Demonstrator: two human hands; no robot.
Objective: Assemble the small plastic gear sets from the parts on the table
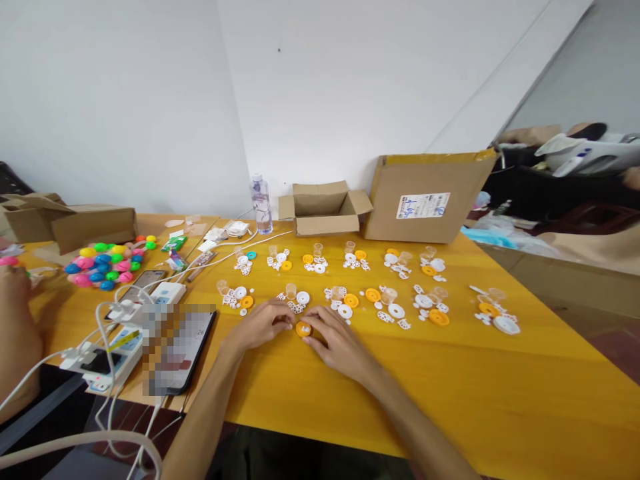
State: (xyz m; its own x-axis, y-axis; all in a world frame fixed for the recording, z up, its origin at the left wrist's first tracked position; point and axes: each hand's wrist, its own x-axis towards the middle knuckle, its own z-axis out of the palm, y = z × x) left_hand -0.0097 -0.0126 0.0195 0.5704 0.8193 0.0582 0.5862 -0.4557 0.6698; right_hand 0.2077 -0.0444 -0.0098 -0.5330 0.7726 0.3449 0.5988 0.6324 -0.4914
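Over the front middle of the table, my right hand (336, 339) has its thumb and fingers around a small orange round cap (303, 329), with something white inside it. Close by on the left, my left hand (267, 324) has its fingertips drawn together; what they hold, if anything, is too small to make out. Just beyond both hands lie a white round cap (303, 298), small white patterned pieces (296, 308) and a clear plastic cup (291, 291). Similar groups, with orange caps (351, 301) and white caps (345, 311), are set out in two rows.
An open cardboard box (327, 223), a large closed carton (425, 200) and a water bottle (261, 207) stand along the wall. Left are a phone (193, 347), power strips (123, 357) with cables, and colourful balls (103, 267). Another person's arm (20, 327) is at the far left.
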